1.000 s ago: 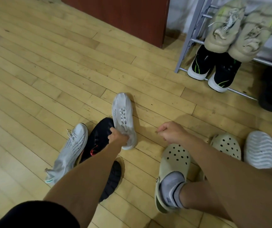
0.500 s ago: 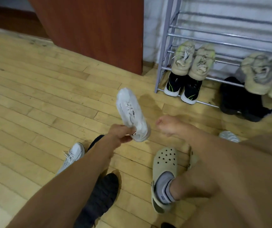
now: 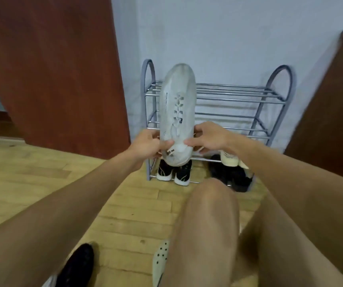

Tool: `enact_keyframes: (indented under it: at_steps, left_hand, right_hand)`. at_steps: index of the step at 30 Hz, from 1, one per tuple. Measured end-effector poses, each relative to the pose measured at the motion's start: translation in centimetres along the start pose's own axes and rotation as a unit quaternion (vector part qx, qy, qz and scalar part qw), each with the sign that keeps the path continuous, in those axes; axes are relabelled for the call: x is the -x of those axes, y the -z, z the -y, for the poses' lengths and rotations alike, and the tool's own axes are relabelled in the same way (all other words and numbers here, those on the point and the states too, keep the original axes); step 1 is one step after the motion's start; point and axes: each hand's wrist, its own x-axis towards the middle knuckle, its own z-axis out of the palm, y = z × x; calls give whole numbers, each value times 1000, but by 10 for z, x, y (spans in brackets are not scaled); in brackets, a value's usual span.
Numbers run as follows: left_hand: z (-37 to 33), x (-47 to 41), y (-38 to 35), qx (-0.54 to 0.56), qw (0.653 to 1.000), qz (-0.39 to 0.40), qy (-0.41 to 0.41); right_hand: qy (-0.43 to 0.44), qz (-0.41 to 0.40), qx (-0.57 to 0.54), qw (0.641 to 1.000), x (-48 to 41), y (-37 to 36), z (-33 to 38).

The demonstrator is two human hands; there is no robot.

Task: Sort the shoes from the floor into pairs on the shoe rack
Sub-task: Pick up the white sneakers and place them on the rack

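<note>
Both hands, left hand [image 3: 145, 145] and right hand [image 3: 210, 136], pinch a pale grey sneaker [image 3: 176, 112] by its heel, sole facing the camera, toe up, before the grey metal shoe rack [image 3: 278, 96]

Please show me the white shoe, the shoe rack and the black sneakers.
white shoe [image 3: 176, 112]: head view, middle of its sole.
shoe rack [image 3: 232, 93]: head view, top shelf bars.
black sneakers [image 3: 184, 174]: head view, toe of the right one.

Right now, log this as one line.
grip: left hand and right hand on white sneaker | pose: toe up, sole facing camera | shoe rack: sneaker not shelved
</note>
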Motion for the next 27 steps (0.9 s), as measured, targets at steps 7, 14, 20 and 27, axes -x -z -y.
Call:
enact_keyframes:
  at_steps: [7,14,20,27]
  left_hand:
    - [-56,-26,-94,-44,998,27,35]
    - [-66,-39,-190,-109,987,106,50]
    - [-22,-42,-270,-143,965,194,103]
    - [69,-40,-322,-121,930,254,236]
  right_hand:
    - [-33,-50,-8,998,52,90,-67]
    - [-169,-79,-8,982,110,132,-199]
    - [-299,-61,-63,950,149,111,-296]
    - [-393,-44,-161,904,157,37,-370]
